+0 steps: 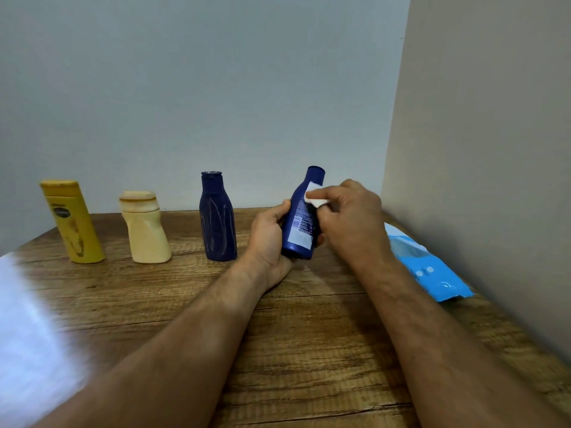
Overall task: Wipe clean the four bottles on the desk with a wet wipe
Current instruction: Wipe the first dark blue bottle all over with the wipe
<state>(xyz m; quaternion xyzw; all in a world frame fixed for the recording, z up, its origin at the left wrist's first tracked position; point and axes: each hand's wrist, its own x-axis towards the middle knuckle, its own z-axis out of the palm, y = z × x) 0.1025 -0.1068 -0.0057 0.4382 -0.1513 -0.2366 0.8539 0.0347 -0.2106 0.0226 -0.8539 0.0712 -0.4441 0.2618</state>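
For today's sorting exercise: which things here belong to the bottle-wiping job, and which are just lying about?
Belongs to the job:
blue bottle in the left hand
wet wipe in the right hand
dark blue bottle
cream bottle
yellow bottle
blue wipes pack

Just there:
wooden desk

Left hand (268,239): bare, no ring or glove visible | Right hand (352,211): bare, likewise unadorned | Forearms: both uncovered to the frame edge (no sleeve, watch or band in view), fine hair visible
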